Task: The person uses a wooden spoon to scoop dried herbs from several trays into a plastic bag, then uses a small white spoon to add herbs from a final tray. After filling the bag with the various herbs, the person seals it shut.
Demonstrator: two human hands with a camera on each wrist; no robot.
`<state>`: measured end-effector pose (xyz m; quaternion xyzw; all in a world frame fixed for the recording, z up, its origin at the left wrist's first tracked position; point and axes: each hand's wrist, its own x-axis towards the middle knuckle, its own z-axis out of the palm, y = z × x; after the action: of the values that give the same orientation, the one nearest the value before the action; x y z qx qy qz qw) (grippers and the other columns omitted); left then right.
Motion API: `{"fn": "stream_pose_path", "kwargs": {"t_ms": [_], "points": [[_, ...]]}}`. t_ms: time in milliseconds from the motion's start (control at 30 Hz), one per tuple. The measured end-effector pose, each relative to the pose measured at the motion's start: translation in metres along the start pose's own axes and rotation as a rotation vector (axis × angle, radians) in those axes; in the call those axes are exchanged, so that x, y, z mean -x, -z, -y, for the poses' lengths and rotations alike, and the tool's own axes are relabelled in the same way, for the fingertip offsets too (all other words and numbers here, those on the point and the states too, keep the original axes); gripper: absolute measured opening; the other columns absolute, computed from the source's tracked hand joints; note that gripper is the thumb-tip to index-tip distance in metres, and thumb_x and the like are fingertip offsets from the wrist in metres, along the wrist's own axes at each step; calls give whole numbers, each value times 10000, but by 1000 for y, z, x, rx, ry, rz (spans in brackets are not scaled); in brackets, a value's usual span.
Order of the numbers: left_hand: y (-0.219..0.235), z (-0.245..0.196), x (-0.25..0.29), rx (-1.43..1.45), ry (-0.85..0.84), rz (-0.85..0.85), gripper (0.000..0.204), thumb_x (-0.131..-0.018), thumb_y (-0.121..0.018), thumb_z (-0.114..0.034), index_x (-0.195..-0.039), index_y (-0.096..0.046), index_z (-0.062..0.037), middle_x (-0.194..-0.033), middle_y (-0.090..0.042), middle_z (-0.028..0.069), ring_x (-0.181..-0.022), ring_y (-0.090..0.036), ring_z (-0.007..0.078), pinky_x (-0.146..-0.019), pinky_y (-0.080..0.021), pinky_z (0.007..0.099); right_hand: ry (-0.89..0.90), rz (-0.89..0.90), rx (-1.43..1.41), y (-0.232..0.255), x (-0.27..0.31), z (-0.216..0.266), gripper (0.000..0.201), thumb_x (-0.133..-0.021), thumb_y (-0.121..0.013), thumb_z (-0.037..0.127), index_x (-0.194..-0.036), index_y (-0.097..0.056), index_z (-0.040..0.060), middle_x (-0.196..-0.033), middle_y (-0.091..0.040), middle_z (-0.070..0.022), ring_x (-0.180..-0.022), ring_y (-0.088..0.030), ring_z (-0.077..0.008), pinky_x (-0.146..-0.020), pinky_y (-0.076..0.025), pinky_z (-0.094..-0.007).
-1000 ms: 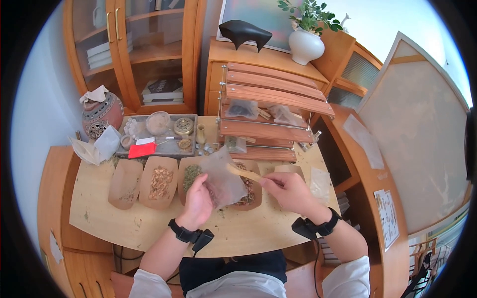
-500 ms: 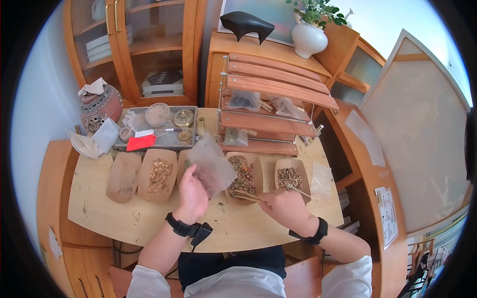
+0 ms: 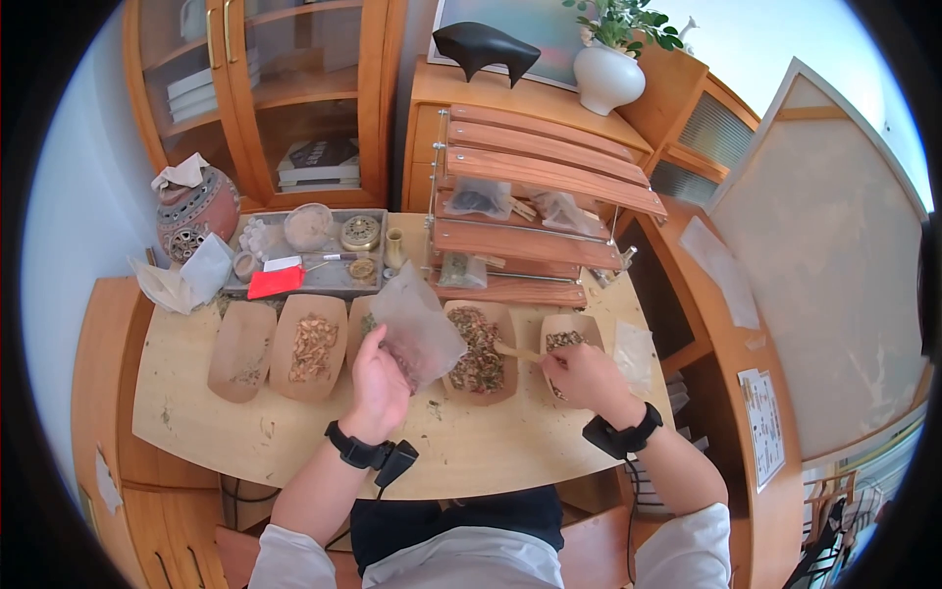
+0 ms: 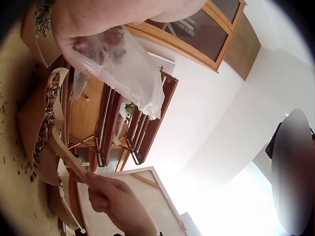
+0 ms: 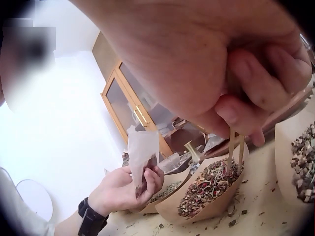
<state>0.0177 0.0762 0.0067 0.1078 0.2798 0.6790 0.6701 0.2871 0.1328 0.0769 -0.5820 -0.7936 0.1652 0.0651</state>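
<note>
Left hand (image 3: 380, 388): fingers curled round the lower part of a translucent bag (image 3: 422, 329), reddish bits down by the palm. The bag's in the middle of the head view, top end tilted up and away, just over the edge of the green-herb tray. Can't tell how wide its mouth is.

Right hand (image 3: 587, 378): pinching wooden tongs (image 3: 522, 353) between thumb and curled fingers, right of centre. Right wrist view shows two prongs, tips down in the mixed dried herbs (image 3: 476, 344); their paper tray (image 3: 511, 373) sits just right of the bag. Can't tell how much is between the prongs.

Near your right hand: a tray of dark chunks (image 3: 566, 339), partly under the fingers. Wood chips (image 3: 314, 344) are left of centre.

To do this well: get the tips under a small clump, squeeze evenly, don't crush the petals. Keep your grip back on the handles so your knuckles clear the chunks. Lift slow; loose bits would likely drop off the narrow prongs. Hold the bag close and low beside the tray, top end up, and don't squeeze the film shut. Crumbs already dot the table (image 3: 392, 461), so keep reaches short.
</note>
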Motion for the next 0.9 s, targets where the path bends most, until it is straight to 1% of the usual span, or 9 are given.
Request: {"fn": "stream_pose_path", "kwargs": {"t_ms": [67,167,267,367,467,567,767,867,900], "points": [[0,0,-1,-8,4,-3,505,-1005,-416,-379,-1406,-412,-72,-1402,-511,82,-1304,-483,246,-1109,-357,431,-38,62,-33,-4,-6,1,323,-915,-567,319,-849,-741,55,-774,-677,-219,-770,-673,-396,-727,-546,-471],[-1,0,-1,-13,8,-25,503,-1006,-414,-378,-1403,-415,-70,-1401,-510,82,-1303,-484,244,-1109,-357,429,33,68,-47,-13,-14,2,316,-916,-581,314,-913,-729,34,-758,-667,-215,-746,-657,-395,-709,-524,-455],[-1,0,0,-4,7,-19,501,-1008,-410,-375,-1402,-415,-66,-1404,-508,83,-1307,-481,244,-1114,-352,426,105,-14,-2,-26,-17,4,307,-918,-582,316,-915,-731,47,-753,-672,-205,-752,-661,-389,-716,-532,-462],[-1,0,0,5,2,-1,504,-1011,-406,-371,-1407,-411,-60,-1409,-505,83,-1312,-477,246,-1119,-347,423,184,-100,76,-40,-17,5,302,-926,-563,317,-837,-718,74,-702,-673,-177,-672,-673,-366,-646,-557,-456],[-1,0,0,5,6,-4,510,-1012,-403,-369,-1414,-404,-55,-1414,-502,83,-1315,-474,247,-1122,-343,422,290,-209,124,-51,-15,3,261,-930,-570,281,-796,-682,87,-660,-664,-142,-606,-664,-337,-564,-542,-438],[-2,0,1,6,10,0,513,-1013,-402,-368,-1417,-401,-54,-1415,-501,84,-1316,-473,248,-1123,-343,422,348,-268,125,-62,-17,-4,221,-931,-586,256,-801,-663,96,-640,-652,-127,-579,-656,-311,-523,-525,-419],[-4,-1,1,6,3,-11,499,-1013,-401,-361,-1416,-403,-66,-1411,-505,85,-1315,-475,248,-1121,-350,423,375,-332,78,-67,-15,-7,191,-929,-602,249,-831,-665,98,-621,-634,-110,-555,-641,-301,-503,-512,-406],[-1,-1,0,13,11,-11,495,-1013,-401,-359,-1414,-404,-69,-1405,-512,86,-1311,-481,250,-1118,-354,425,394,-365,23,-63,-13,-5,165,-925,-610,233,-855,-676,98,-636,-640,-104,-561,-643,-297,-505,-513,-403],[1,0,-1,13,12,-12,496,-1013,-400,-360,-1414,-405,-68,-1403,-514,86,-1309,-484,250,-1118,-356,425,376,-352,18,-62,-12,-4,147,-920,-612,221,-879,-685,99,-653,-647,-109,-576,-645,-306,-519,-516,-410]]}}
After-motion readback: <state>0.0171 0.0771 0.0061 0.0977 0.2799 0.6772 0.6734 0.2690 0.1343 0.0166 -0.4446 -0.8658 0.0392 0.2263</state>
